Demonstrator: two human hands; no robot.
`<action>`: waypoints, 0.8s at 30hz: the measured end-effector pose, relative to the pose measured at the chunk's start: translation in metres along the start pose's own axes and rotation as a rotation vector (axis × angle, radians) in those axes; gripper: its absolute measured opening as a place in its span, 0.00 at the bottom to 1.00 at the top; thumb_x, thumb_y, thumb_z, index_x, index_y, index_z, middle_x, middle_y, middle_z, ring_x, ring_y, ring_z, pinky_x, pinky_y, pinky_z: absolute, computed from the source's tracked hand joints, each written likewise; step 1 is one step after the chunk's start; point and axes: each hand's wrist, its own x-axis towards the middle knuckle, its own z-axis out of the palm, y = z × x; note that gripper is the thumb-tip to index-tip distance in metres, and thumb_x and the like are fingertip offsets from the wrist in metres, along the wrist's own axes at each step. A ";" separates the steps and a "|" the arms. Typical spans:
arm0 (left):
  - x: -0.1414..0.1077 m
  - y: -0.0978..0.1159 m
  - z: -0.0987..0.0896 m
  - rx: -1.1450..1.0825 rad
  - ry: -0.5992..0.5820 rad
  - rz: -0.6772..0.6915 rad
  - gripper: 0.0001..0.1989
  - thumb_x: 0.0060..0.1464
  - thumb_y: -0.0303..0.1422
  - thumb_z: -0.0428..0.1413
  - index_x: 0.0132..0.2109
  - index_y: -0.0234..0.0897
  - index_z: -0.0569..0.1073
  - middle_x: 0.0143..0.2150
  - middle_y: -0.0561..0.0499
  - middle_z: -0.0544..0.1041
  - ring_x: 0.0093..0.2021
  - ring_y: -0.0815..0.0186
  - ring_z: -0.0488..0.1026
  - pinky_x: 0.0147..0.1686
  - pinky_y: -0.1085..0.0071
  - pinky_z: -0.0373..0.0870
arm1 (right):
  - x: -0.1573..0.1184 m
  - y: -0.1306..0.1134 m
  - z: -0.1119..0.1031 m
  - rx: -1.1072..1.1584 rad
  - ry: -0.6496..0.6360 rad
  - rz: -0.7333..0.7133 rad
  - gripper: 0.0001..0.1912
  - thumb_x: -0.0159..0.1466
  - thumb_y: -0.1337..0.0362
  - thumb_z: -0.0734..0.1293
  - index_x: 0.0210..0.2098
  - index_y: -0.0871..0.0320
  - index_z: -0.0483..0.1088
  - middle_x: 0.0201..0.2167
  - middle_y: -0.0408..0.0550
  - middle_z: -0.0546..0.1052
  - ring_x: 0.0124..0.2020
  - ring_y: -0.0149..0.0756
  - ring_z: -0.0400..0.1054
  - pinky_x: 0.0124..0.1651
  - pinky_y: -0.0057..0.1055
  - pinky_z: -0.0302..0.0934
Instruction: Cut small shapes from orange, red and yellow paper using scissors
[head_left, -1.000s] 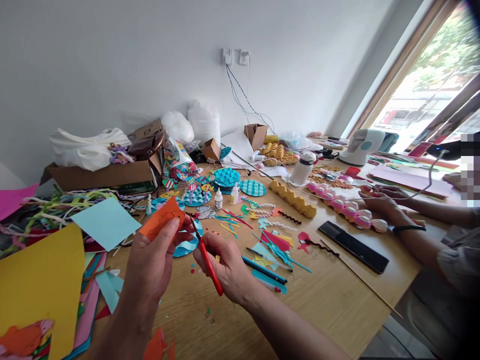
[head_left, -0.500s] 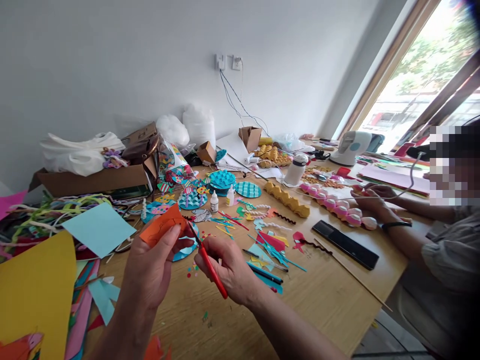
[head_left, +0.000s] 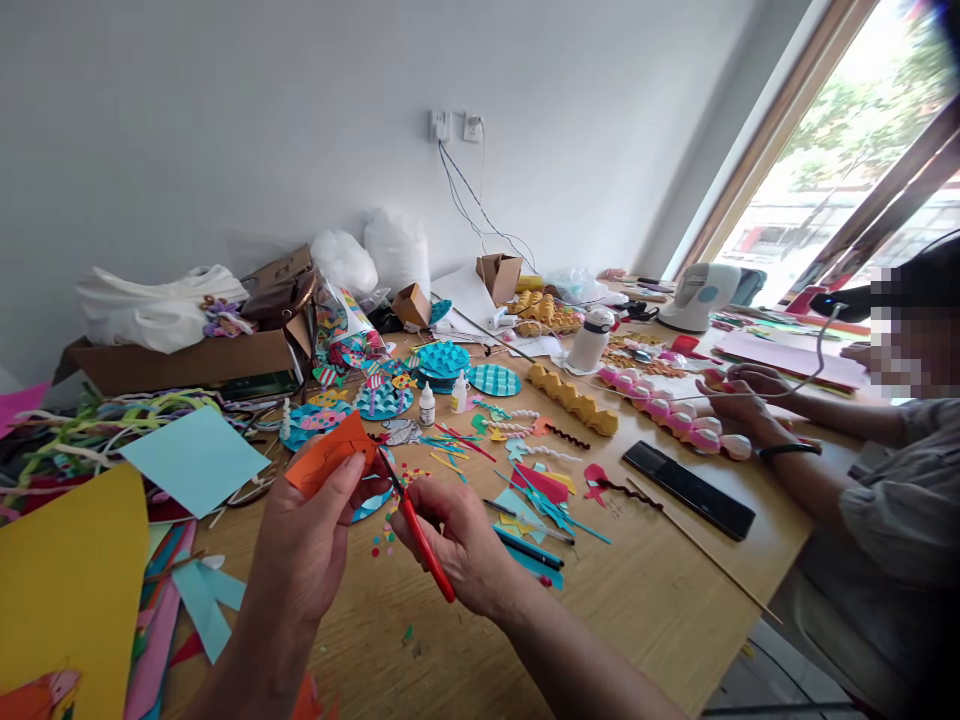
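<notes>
My left hand (head_left: 304, 545) pinches a piece of orange paper (head_left: 324, 462) between thumb and fingers, raised above the table. Dark drawn lines show on the paper. In my right hand (head_left: 461, 540) is a pair of red-handled scissors (head_left: 426, 550), pointing up and left. Its dark blades meet the paper's right edge, close to my left fingertips. Whether the blades are parted is too small to tell. Below and behind the paper lies a blue round piece (head_left: 371, 505), partly covered by my hand.
Two small glue bottles (head_left: 427, 405) stand mid-table near blue painted discs (head_left: 442, 362). Paper strips and pens (head_left: 529, 547) lie right of my hands. A black phone (head_left: 688, 488) and a wooden stick (head_left: 705, 550) are farther right. A co-worker's hands (head_left: 750, 395) are beside pink-painted egg carton (head_left: 675, 412).
The orange paper has tilted slightly and shifted a little right, with the scissors still at its edge. The view has moved very slightly.
</notes>
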 end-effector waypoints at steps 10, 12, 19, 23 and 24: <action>0.000 -0.001 0.000 0.001 0.006 -0.001 0.08 0.39 0.33 0.66 0.31 0.38 0.78 0.28 0.55 0.80 0.28 0.67 0.76 0.30 0.73 0.74 | -0.001 0.001 -0.001 -0.073 0.013 -0.031 0.18 0.61 0.59 0.65 0.20 0.58 0.55 0.17 0.36 0.53 0.21 0.25 0.46 0.23 0.24 0.41; 0.000 -0.001 0.001 0.006 0.012 0.002 0.09 0.39 0.33 0.66 0.31 0.37 0.78 0.28 0.55 0.80 0.29 0.67 0.76 0.30 0.73 0.74 | 0.000 0.001 -0.001 -0.080 0.015 -0.039 0.18 0.61 0.59 0.65 0.20 0.58 0.55 0.17 0.36 0.53 0.21 0.24 0.45 0.22 0.24 0.41; -0.001 -0.001 0.002 -0.011 0.004 -0.013 0.08 0.39 0.32 0.66 0.31 0.37 0.79 0.29 0.55 0.81 0.29 0.69 0.76 0.30 0.75 0.75 | 0.000 0.004 -0.002 -0.104 0.020 -0.048 0.17 0.61 0.60 0.65 0.20 0.58 0.56 0.17 0.36 0.54 0.21 0.24 0.46 0.23 0.23 0.41; 0.000 -0.001 0.001 -0.025 -0.016 -0.027 0.08 0.39 0.32 0.67 0.31 0.38 0.79 0.29 0.56 0.81 0.29 0.70 0.76 0.32 0.76 0.75 | -0.001 0.005 -0.003 -0.125 0.022 -0.055 0.17 0.61 0.61 0.66 0.20 0.58 0.56 0.17 0.35 0.53 0.21 0.24 0.45 0.22 0.23 0.41; 0.000 0.000 0.001 -0.025 -0.021 -0.029 0.08 0.39 0.32 0.67 0.31 0.38 0.79 0.28 0.56 0.81 0.29 0.70 0.76 0.32 0.76 0.75 | -0.001 0.005 -0.004 -0.131 0.022 -0.059 0.17 0.61 0.61 0.66 0.20 0.58 0.55 0.17 0.35 0.53 0.21 0.24 0.45 0.22 0.23 0.41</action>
